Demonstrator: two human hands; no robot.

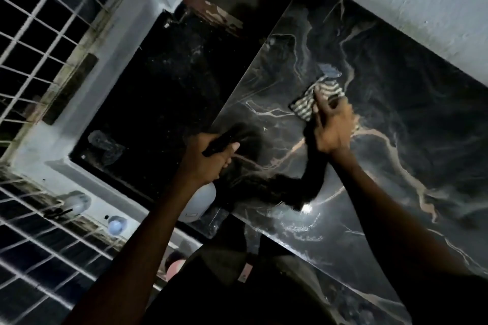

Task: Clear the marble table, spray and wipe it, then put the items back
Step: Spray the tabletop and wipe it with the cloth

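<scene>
— Both hands first, please: what has each got?

— Right hand (333, 126) is over the marble table (412, 124), fingers curled round a striped cloth (314, 99) and pressing it flat on the stone. Left hand (208, 158) is closed round the dark trigger head of a spray bottle (200, 200), whose pale body hangs below the fist.

— Where does that left hand sit, taking the table as the landmark?

— Right at the table's left edge, the knuckles just over the stone and the bottle's body off the edge, above the dark floor (158, 103).

— And the table itself?

— Dark marble with pale and tan veins, running slantwise across the view. Its far side meets a white wall (422, 2). A bright glare lies on the stone near its near edge, and the arms' shadows fall across it between the two hands.

— The cloth, where on the table?

— Roughly mid-surface, nearer the wall side than the left edge. Part of it sticks out beyond the fingertips; a small bluish patch lies on the stone just past it, and I cannot tell what that is.

— Anything off the table?

— Well left of it, a window with a white grille (39, 34). By the sill, left of the table's near corner, two small pale round things (116, 225); too blurred to name.
</scene>
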